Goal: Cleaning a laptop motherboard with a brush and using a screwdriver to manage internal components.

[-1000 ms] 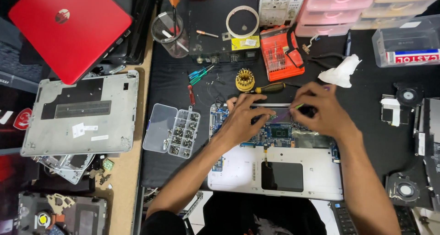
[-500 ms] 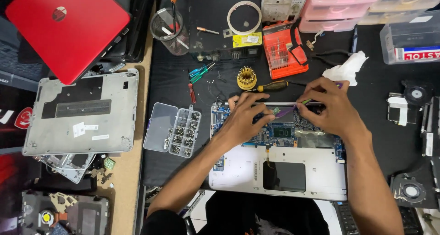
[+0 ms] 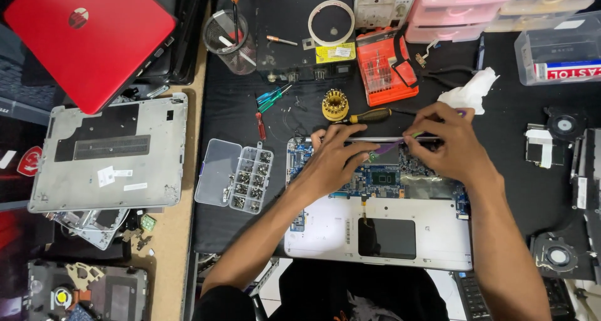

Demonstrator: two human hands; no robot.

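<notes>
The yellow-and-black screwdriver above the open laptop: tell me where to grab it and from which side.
Grip the screwdriver by its thick yellow-and-black handle, coming from above. It lies flat on the black mat, handle to the left, thin shaft running right toward the right hand. The handle is the widest part, but the gold bit holder sits close on its left, so a top-down pinch across the handle seems safest.

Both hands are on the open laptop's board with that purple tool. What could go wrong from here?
The purple tool in the right hand could slip and scratch the exposed motherboard.
The left hand rests on bare circuitry, so pressure or static might harm it.
The open screw organizer lies beside the left forearm; a nudge could scatter its screws.
</notes>
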